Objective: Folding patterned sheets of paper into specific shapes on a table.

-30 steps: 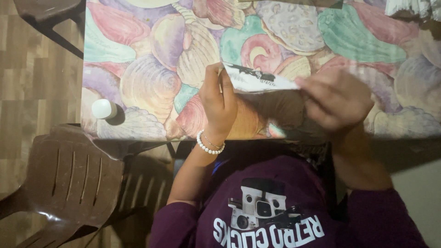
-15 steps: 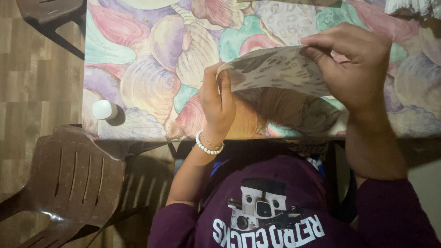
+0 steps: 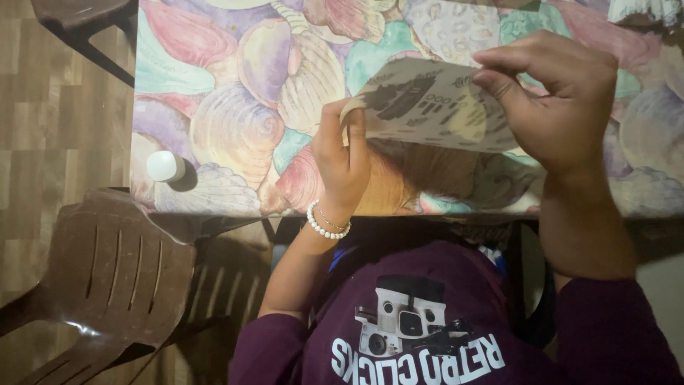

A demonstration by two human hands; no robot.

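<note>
Where shell-patterned tablecloth (image 3: 235,128) ends, brown plastic chair (image 3: 114,278), wooden floor (image 3: 43,128).

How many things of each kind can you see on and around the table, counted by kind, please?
Printed paper sheet, held by the left hand and right hand: 1
White bottle: 1
Brown plastic chairs: 2
Table with shell-patterned cloth: 1
Total: 5

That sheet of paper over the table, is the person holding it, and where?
Yes. The printed paper sheet is held by both hands: the left hand pinches its left edge, the right hand pinches its upper right edge.
</note>
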